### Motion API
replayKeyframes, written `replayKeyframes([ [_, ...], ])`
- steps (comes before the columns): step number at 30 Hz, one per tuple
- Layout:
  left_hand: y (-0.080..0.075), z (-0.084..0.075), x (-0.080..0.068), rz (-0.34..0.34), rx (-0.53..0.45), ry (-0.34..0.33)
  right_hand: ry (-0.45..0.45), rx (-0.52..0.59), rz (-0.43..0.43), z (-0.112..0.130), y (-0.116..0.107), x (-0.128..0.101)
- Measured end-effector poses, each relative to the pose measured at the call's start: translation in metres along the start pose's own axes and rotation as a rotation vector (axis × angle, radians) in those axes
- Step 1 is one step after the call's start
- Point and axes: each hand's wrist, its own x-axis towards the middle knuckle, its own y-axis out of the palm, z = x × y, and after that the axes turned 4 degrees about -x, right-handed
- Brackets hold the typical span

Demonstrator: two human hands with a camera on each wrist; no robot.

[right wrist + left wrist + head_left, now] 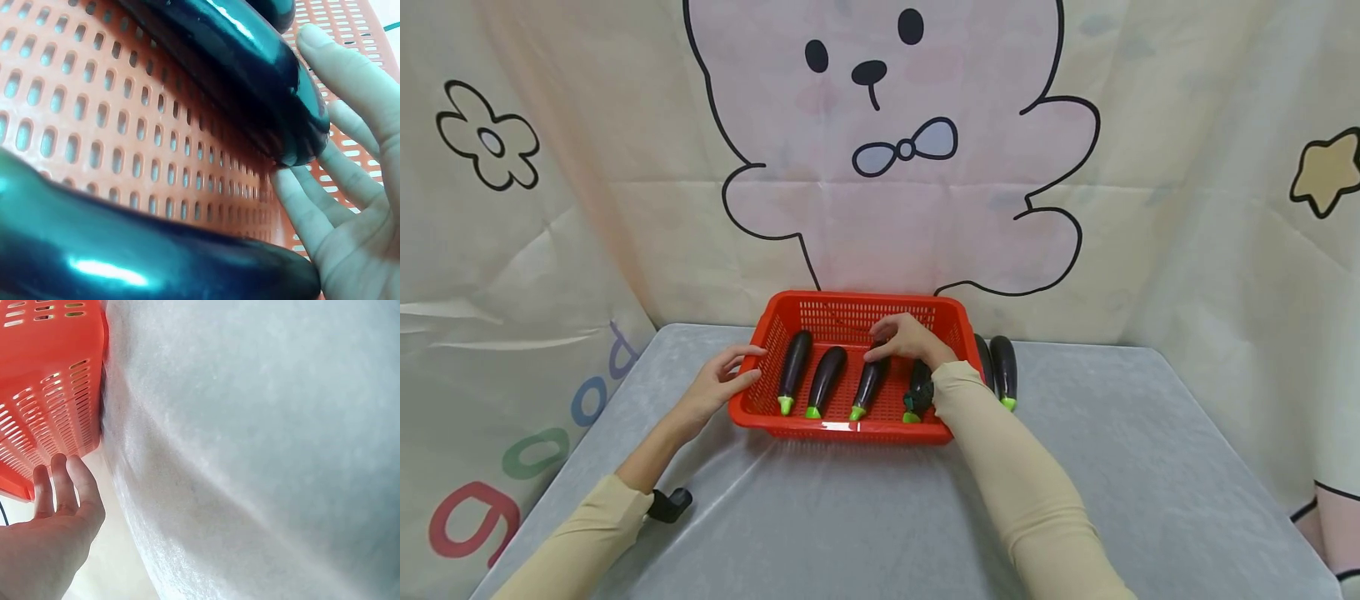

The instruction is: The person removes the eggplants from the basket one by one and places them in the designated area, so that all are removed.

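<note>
Several dark purple eggplants with green stem ends lie side by side in a red perforated plastic basket [842,428]. My right hand [912,340] reaches over the basket to the far end of one eggplant [870,387]. In the right wrist view, thumb and fairly straight fingers [306,206] spread around that eggplant's rounded end [250,69], without a firm grip showing. Another eggplant [156,250] lies near the palm. My left hand [718,383] is at the basket's left rim; in the left wrist view its extended fingers [64,487] are at the slotted side wall.
Two more eggplants, one of them plainly visible [1004,371], lie outside the basket against its right side. The table bears a grey cloth [850,517]. Behind it hangs a printed curtain [895,225] with a cartoon bear.
</note>
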Motion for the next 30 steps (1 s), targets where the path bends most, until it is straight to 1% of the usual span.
replayKeyframes([
  [6, -0.0001, 0.0018, -0.0005, -0.002, 0.005, -0.005, 0.016, -0.023, 0.042, 0.0000, -0.0020, -0.0005],
  [12, 0.0003, 0.0010, -0.0014, -0.002, -0.001, -0.011, 0.022, -0.029, 0.058, -0.0001, -0.0029, 0.0001],
  [20, 0.0003, -0.0007, -0.0014, -0.005, 0.007, -0.018, 0.018, -0.090, 0.112, 0.0011, -0.0039, -0.0005],
  [24, 0.0005, -0.0016, -0.0013, -0.003, 0.011, -0.016, 0.024, -0.080, 0.122, 0.0028, -0.0051, -0.0025],
  [30, 0.0006, -0.0010, -0.0012, -0.005, 0.010, -0.016, 0.014, -0.027, 0.126, 0.0034, -0.0052, -0.0033],
])
